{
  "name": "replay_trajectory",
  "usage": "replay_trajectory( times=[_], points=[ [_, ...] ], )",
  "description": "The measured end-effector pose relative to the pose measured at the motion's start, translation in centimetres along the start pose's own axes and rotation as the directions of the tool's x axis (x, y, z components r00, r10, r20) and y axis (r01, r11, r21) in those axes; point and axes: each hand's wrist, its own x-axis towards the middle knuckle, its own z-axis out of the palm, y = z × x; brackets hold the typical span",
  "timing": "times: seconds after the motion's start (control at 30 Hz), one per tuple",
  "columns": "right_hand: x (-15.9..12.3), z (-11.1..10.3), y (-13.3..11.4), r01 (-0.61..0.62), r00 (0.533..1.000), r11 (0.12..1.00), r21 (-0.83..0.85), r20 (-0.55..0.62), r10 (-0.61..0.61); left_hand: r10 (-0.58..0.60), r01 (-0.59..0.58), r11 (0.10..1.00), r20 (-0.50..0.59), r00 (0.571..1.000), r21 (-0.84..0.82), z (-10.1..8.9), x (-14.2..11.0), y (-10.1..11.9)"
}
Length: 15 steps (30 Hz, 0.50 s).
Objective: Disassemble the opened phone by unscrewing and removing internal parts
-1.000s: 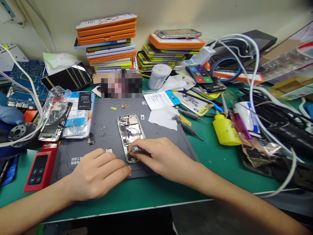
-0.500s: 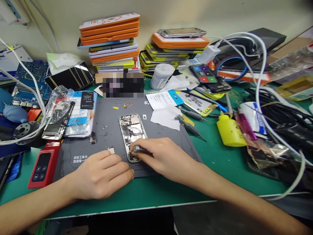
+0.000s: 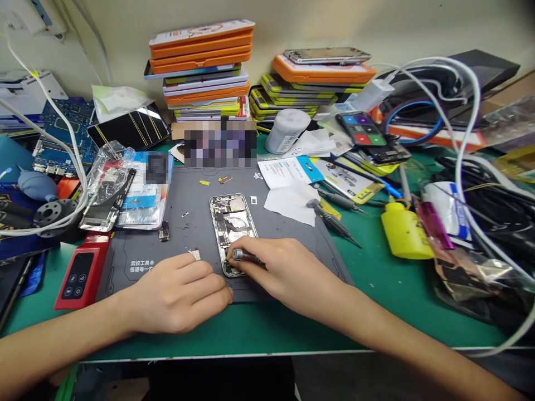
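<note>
An opened phone (image 3: 234, 220), its inner parts exposed, lies on a dark grey work mat (image 3: 188, 189). My right hand (image 3: 278, 264) is closed on a grey screwdriver (image 3: 239, 254) above the phone's lower end. The screwdriver's round cap shows, but its tip is hidden behind my fingers. My left hand (image 3: 179, 295) rests with curled fingers on the mat's front part, left of the phone; whether anything is in it is hidden. Just beyond its knuckles lies a small silvery metal piece (image 3: 195, 254). A SIM tray (image 3: 253, 200) sits right of the phone's top.
A small camera-like module (image 3: 164, 231) lies on the mat's left. Beside the mat is a red device with buttons (image 3: 76, 278). On the right are white paper (image 3: 292, 203), screwdriver-like tools (image 3: 334, 217) and a yellow bottle (image 3: 405, 231). Orange cases (image 3: 200, 50) are stacked behind.
The view has shifted slightly, so the whole bench appears farther right. My right hand still holds the screwdriver at the phone's lower end, and my left hand remains curled beside it.
</note>
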Motion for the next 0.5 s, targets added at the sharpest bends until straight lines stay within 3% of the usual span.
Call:
replay_trajectory(
  times=[0.3, 0.5],
  points=[
    [0.18, -0.25, -0.32, -0.051, 0.998, 0.999, -0.018, 0.033, 0.052, -0.002, 0.002, 1.000, 0.004, 1.000, -0.002, 0.09, -0.15, 0.04],
    [-0.59, 0.51, 0.40, 0.064, 0.993, 0.998, 0.006, -0.096, -0.063, 0.000, 0.000, 1.000, -0.001, 1.000, -0.012, -0.01, 0.03, 0.00]
  ],
)
